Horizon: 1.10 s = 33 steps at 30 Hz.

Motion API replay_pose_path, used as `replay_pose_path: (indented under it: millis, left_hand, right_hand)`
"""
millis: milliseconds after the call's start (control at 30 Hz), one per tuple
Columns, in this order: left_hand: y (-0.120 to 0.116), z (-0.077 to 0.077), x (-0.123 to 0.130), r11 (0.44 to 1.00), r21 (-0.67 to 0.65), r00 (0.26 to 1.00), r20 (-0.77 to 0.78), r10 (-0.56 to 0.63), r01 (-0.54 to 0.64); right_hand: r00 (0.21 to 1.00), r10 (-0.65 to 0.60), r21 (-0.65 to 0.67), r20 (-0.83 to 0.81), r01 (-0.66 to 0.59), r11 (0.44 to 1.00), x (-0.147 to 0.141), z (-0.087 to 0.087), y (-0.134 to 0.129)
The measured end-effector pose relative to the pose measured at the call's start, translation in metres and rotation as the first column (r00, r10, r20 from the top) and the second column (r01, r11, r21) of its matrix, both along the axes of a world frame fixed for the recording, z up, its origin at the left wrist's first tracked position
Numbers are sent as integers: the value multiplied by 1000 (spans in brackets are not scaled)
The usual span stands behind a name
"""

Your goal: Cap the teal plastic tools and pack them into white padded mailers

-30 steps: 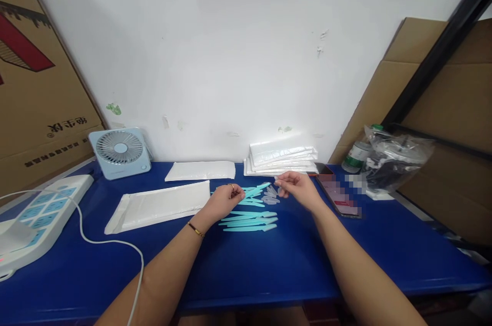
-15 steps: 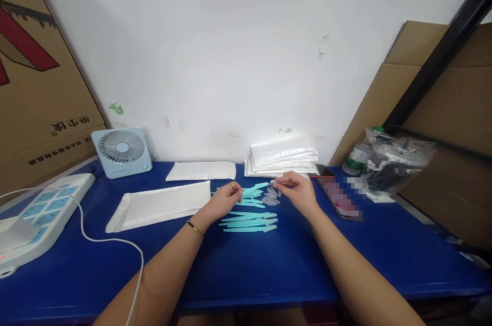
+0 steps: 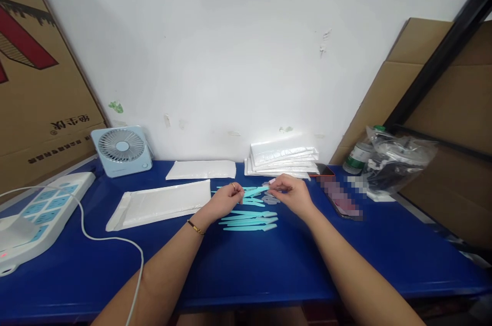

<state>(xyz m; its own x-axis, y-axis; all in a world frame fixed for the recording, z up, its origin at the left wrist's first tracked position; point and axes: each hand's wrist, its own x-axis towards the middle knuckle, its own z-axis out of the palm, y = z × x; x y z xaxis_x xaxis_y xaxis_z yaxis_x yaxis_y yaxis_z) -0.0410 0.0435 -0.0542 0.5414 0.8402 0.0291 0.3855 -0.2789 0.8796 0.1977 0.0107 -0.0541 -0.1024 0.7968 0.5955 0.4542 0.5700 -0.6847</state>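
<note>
My left hand (image 3: 226,200) is closed, pinching the handle of a turquoise eyebrow razor (image 3: 257,190) whose blade end points right. My right hand (image 3: 292,195) is closed at that blade end, thumb and fingers pinching a small clear cap that they largely hide. Under and between my hands lie several uncapped turquoise razors (image 3: 252,202). Loose clear blade caps (image 3: 272,198) make a small pile beneath my right fingers. Nearer to me, several razors (image 3: 249,222) lie side by side with clear caps over their blade ends.
White padded mailers (image 3: 163,205) lie left of my hands, with a stack of mailers (image 3: 284,157) behind. A phone (image 3: 340,198) and a bagged item (image 3: 395,162) stand to the right. At left are a fan (image 3: 123,151), a power strip (image 3: 46,218) and a cable crossing the blue table (image 3: 261,269).
My right hand has moved slightly down and left, bringing the clear cap to the razor's blade end. My left hand stays almost in place, still holding the razor.
</note>
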Motion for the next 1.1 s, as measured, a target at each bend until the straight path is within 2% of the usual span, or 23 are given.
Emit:
replay_pose_path:
  millis: [200,333,433,500,567,633,700,833,967,1100]
  left_hand:
    - [-5,9,0,993,-98,998,-2,-70,69]
    - [-8,9,-1,993,-29,979,-165,-117,114]
    - [-8,4,-1,982,101,940,-318,-123,162]
    - [-6,0,-1,957,249,922,-386,-42,148]
    - [-3,-3,-1,905,408,898,-434,73,124]
    - [0,-5,0,855,503,867,-475,152,126]
    - [2,-5,1,836,529,839,-514,178,147]
    - [3,-6,3,842,512,810,-558,179,167]
    - [2,-5,5,844,512,820,-544,175,160]
    - [2,-5,5,869,478,840,-518,161,128]
  right_hand:
    - [994,93,-88,56,-87,992,-6,4,-6]
    - [965,247,-251,93,-218,943,7,9,-6]
    - [960,175,-289,220,-107,951,19,9,-2]
    - [928,123,-277,353,-23,961,21,6,1]
    - [882,115,-278,457,19,960,19,1,3]
    - [853,113,-299,509,53,953,15,-3,4]
    - [843,111,-333,527,85,939,13,-6,4]
    - [863,96,-386,496,120,915,13,-8,5]
    - [892,106,-429,439,105,897,12,-8,5]
    - [902,153,-475,404,64,878,12,-7,3]
